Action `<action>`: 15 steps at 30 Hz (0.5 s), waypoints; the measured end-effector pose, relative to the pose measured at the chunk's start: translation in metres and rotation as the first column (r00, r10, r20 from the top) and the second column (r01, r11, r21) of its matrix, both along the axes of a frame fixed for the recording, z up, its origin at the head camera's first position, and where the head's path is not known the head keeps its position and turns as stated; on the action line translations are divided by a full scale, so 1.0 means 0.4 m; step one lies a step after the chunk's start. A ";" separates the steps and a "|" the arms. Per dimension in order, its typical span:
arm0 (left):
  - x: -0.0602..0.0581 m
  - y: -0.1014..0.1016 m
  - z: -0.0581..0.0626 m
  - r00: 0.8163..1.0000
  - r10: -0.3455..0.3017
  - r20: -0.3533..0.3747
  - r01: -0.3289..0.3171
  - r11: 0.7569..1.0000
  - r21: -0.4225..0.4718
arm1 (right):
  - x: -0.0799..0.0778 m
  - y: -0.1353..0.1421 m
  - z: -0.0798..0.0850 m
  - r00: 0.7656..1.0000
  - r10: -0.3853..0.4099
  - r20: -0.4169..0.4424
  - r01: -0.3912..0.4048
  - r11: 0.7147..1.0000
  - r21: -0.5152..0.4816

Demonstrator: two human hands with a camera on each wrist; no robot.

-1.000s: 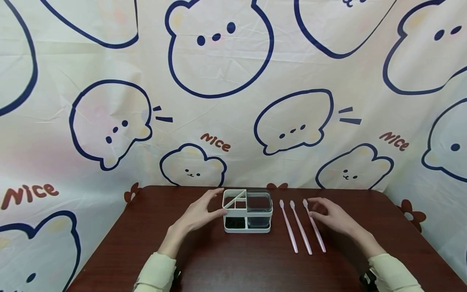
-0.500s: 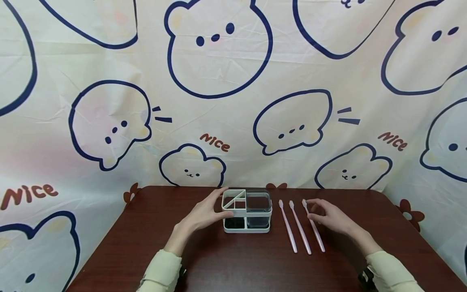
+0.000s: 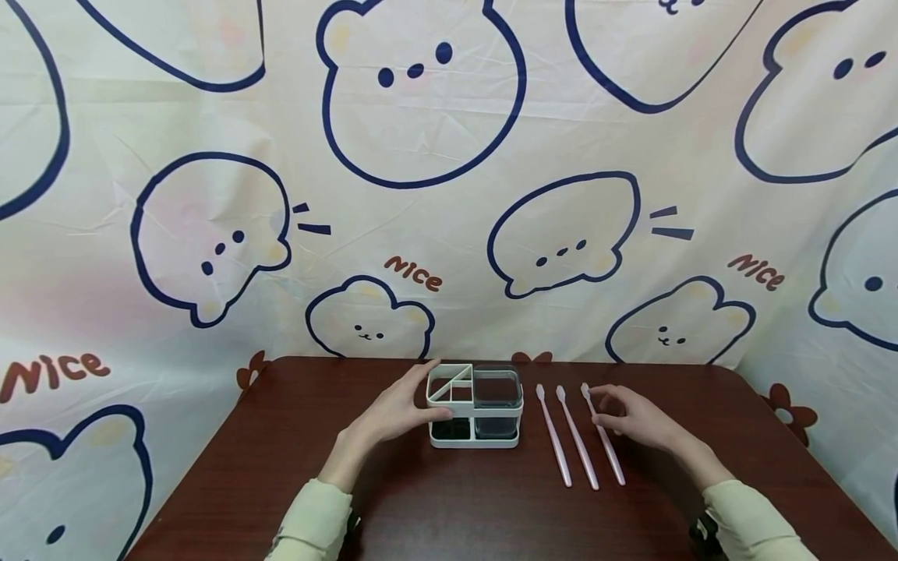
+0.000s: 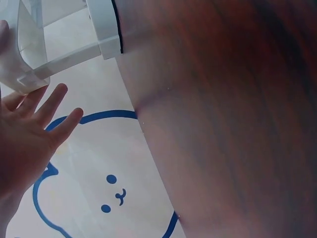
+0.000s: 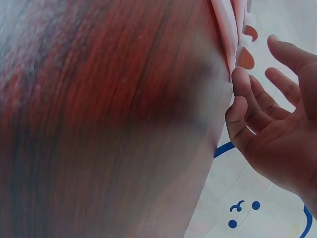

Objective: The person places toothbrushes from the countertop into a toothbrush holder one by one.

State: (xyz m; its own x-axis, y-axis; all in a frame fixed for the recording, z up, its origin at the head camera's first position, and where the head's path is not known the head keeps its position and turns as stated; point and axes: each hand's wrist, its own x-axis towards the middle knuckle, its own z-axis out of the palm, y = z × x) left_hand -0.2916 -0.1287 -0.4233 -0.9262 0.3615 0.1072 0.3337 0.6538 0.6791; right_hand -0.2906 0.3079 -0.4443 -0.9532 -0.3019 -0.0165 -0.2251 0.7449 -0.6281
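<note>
A white toothbrush holder point(image 3: 475, 408) with a divided upper rack, an open gap below it and a lower base stands upright at the table's back. My left hand point(image 3: 389, 405) grips the rack's left end, thumb across the front and fingers at the far side; in the left wrist view some fingers of that hand point(image 4: 29, 134) are spread below the rack. Three pink toothbrushes lie side by side, heads away from me: the left point(image 3: 554, 436), the middle point(image 3: 578, 438) and the right one point(image 3: 609, 448). My right hand point(image 3: 638, 417) is beside the right toothbrush's head, fingers loosely bent, thumb apart from them.
The dark brown wooden table point(image 3: 435, 514) extends toward me in front of these things. Behind its far edge hangs a pale cloth backdrop point(image 3: 456, 234) printed with cartoon bears.
My left hand has moved right onto the holder, its thumb now farther across the front. The right hand has shifted very slightly. The toothbrushes have stayed in place.
</note>
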 end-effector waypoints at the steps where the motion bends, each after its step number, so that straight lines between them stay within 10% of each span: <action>1: 0.000 0.000 0.000 1.000 -0.001 0.004 0.001 1.000 0.002 | -0.001 0.000 -0.001 1.000 0.001 0.000 -0.001 1.000 0.000; 15: 0.005 0.002 0.007 0.999 -0.002 0.047 0.000 0.999 0.044 | -0.011 0.003 -0.019 0.999 0.043 0.020 -0.043 0.999 -0.011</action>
